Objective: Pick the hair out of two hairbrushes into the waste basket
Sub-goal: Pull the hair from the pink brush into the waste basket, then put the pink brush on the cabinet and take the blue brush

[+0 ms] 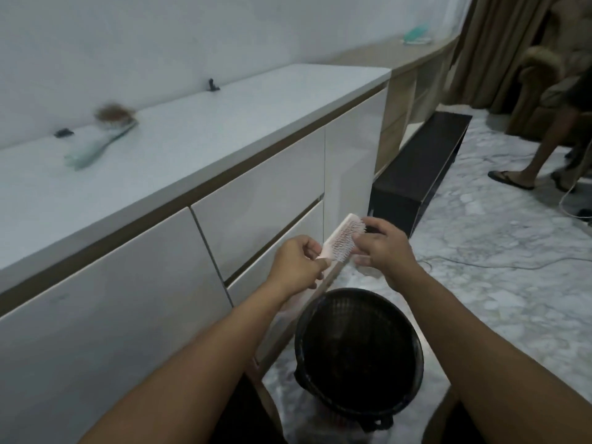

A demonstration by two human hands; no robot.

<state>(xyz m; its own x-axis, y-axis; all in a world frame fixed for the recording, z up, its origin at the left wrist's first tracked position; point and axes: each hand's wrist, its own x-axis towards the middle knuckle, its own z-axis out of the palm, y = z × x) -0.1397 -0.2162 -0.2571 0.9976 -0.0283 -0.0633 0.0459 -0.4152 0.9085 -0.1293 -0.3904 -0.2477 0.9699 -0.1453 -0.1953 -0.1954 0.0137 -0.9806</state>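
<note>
While my left hand [296,262] pinches the handle of the pink hairbrush [341,240] between thumb and fingers, my right hand [382,248] reaches over the bristles at its far end, fingers curled down and pressed together there; whether they grip any hair I cannot tell. I hold the brush above the floor, just beyond the black waste basket [358,357] standing near me on the marble. Far to the left, on the white tabletop [198,149], lies a second, pale green hairbrush [96,142] with a clump of brown hair [112,112] at its head.
</note>
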